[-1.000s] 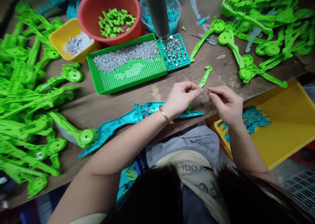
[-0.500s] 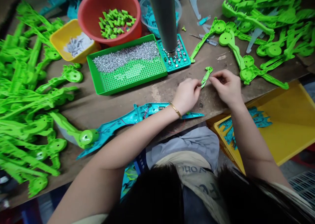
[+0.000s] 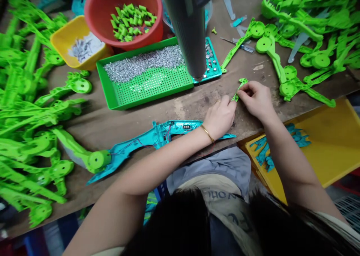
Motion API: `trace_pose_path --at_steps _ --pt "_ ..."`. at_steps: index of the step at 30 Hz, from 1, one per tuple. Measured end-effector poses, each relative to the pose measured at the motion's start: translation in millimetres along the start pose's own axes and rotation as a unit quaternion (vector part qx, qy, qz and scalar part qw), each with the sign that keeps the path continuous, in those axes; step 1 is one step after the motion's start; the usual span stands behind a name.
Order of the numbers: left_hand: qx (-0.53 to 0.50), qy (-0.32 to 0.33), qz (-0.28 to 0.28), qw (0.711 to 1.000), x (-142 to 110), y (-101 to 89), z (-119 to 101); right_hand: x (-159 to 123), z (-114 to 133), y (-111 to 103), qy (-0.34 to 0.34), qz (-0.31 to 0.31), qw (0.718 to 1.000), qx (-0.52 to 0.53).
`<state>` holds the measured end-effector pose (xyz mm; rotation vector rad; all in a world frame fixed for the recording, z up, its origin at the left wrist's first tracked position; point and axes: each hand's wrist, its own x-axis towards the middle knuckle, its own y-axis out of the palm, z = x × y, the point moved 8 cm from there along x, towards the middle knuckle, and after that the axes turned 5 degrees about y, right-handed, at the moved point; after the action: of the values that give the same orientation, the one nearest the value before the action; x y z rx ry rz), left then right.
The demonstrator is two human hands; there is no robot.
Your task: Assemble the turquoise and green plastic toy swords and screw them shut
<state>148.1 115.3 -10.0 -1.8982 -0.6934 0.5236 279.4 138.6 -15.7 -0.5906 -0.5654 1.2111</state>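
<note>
My left hand (image 3: pixel 221 115), with a bracelet at the wrist, is closed on the lower end of a small, narrow green plastic part (image 3: pixel 243 81) held just above the table. My right hand (image 3: pixel 257 98) is pinched at the side of this part, its fingertips against it; anything tiny between them is hidden. Under my left forearm lies a long turquoise plastic shell (image 3: pixel 132 141) with thin red wires and a small metal spring inside. A green plastic arm with a round hub (image 3: pixel 98 160) rests against the shell's left end.
A dark cylindrical tool (image 3: pixel 188 35) stands over a teal tray of metal discs (image 3: pixel 216 69). Behind are a green tray of screws (image 3: pixel 120 98), a red bowl (image 3: pixel 94 16) and a yellow tub (image 3: pixel 63 48). Green parts (image 3: pixel 25 147) pile up left and right. A yellow bin (image 3: pixel 329 147) sits below right.
My right hand has moved left, bringing its pinched fingertips from beside the green part up against it. The left hand has shifted slightly right and down in view, still holding the part.
</note>
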Motion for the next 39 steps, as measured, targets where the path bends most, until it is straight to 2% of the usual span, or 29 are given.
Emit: trace_pose_path --at_steps 6,11,14,16,19,21,23,25,30,34,39 --pt "-0.019 0.011 0.002 1.000 1 2.5 1 0 -4 0 0.032 0.023 0.998 0.041" --pt "-0.029 0.014 -0.013 0.999 0 1.4 2 0 0 2 -0.012 0.011 1.000 -0.009" --pt "-0.033 0.018 -0.015 0.999 0 1.5 1 -5 12 3 -0.053 0.026 0.994 -0.088" --pt "-0.031 0.017 -0.010 0.999 0 2.8 2 -14 24 4 -0.093 0.046 0.977 -0.186" --pt "-0.037 0.017 -0.014 0.999 0 3.1 2 -33 37 7 -0.148 0.078 0.932 -0.321" --pt "-0.045 0.016 -0.017 0.999 0 2.9 2 -43 38 9 -0.172 0.087 0.910 -0.368" --pt "-0.051 0.011 -0.017 0.999 -1 2.5 3 -48 34 10 -0.177 0.082 0.902 -0.386" --pt "-0.057 0.007 -0.023 0.998 -4 0.4 5 -48 27 9 -0.168 0.074 0.910 -0.372" --pt "-0.100 -0.005 -0.056 0.993 -15 -10.7 15 -41 19 8 -0.167 0.069 0.951 -0.249" --pt "-0.152 -0.003 -0.087 0.984 -25 -20.1 23 -41 22 10 -0.171 0.032 0.953 -0.246" --pt "-0.170 -0.050 -0.115 0.977 -33 -28.0 38 -41 22 11 -0.164 0.020 0.958 -0.235"
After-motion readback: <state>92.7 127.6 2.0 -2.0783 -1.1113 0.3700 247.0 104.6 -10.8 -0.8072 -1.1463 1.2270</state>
